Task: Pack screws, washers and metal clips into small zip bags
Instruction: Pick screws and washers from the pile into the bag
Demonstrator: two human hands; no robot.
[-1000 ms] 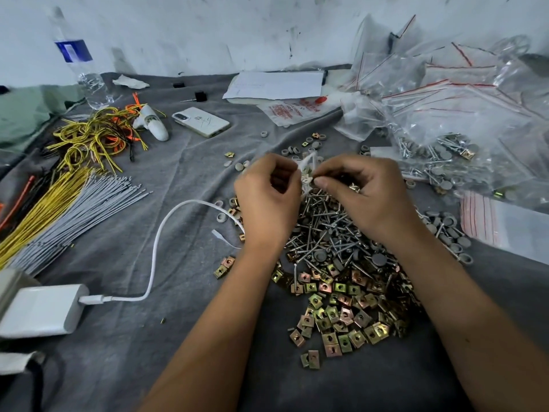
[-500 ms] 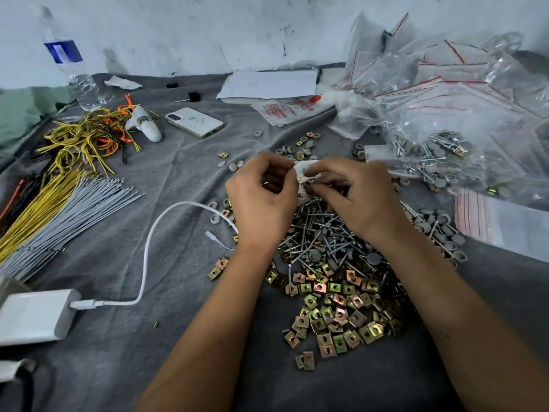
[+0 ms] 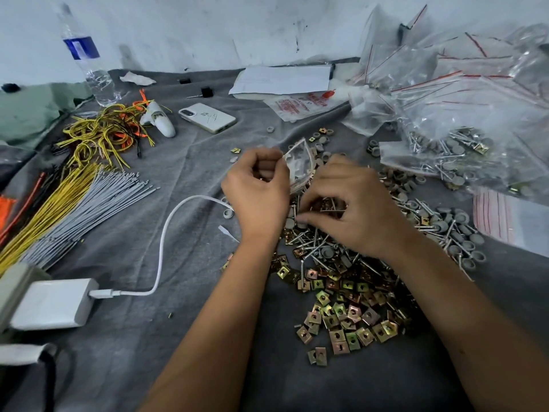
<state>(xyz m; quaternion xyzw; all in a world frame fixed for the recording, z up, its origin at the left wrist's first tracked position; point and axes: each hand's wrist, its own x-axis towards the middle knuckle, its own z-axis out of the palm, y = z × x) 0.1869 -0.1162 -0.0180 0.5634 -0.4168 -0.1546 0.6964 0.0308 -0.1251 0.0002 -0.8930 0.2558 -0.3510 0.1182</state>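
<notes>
Grey cloth (image 3: 154, 337) spread over a work surface against a scuffed white wall. At centre, small zip bag (image 3: 299, 163), clear, pinched by its edge in the curled fingers of left hand (image 3: 258, 197) and held upright just above the hardware. Right hand (image 3: 353, 209) lowered palm-down onto the pile of screws (image 3: 323, 248), fingertips curled in among them; whether any screw is actually gripped, impossible to tell. Half a second earlier, both hands together at the bag's mouth; now the right dropped away from it to the pile. Square brass-coloured metal clips (image 3: 344, 310) heaped just nearer the camera, touching the screws. Grey round washers (image 3: 454, 230) scattered to the right, some mixed with screws. Beyond these, filled zip bags (image 3: 451, 150) piled toward the right edge, a flat stack of empty bags (image 3: 505, 218) beside them. To the left, bare cloth between hands and white charging cable (image 3: 166, 233), running to a white power bank (image 3: 53, 304). Farther left, grey and yellow wire bundles (image 3: 74, 200); behind, white phone (image 3: 208, 117), papers (image 3: 282, 80), water bottle (image 3: 89, 60) near the wall.
</notes>
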